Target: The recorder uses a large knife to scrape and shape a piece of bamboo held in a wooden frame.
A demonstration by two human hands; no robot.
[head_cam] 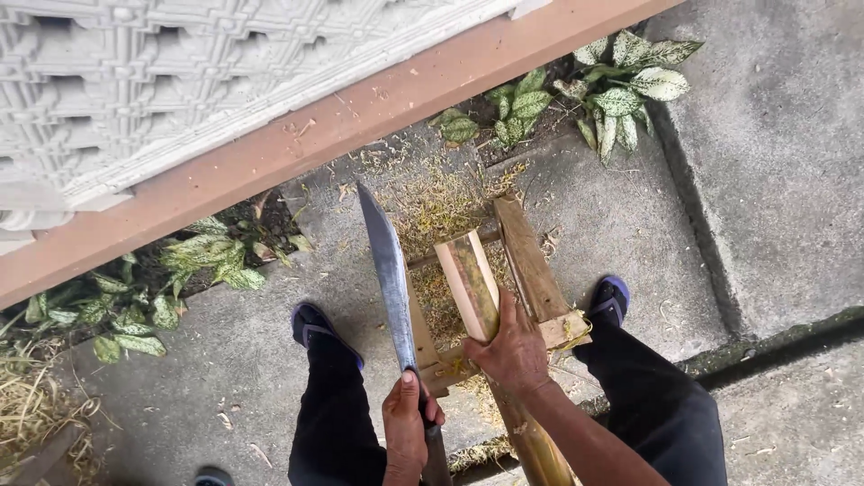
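Landmark: wooden frame (pixel 531 270) lying on the concrete floor (pixel 774 162), between the person's two feet.
Left hand (pixel 407 430): clenched round the handle of a long machete (pixel 389 270); blade points away from the body, just left of the frame's left rail.
Right hand (pixel 515 349): grasping a split bamboo piece (pixel 472 286), pressing it down on the frame's near crossbar.
Bamboo piece: lies lengthwise inside the frame, pale cut face up, far end near the far crossbar; near end runs back under the right forearm.
Shavings (pixel 436 202): scattered fibres on the floor beyond the frame and under it.
Feet: dark sandals (pixel 315 324), one left and one right of the frame.
Beyond frame: reddish kerb (pixel 297 135), patterned white wall (pixel 162 81) above it.
Plants (pixel 621 90): variegated leaves beyond the frame to the right; more along the kerb to the left.
Obstruction: right forearm hides the bamboo's near stretch.
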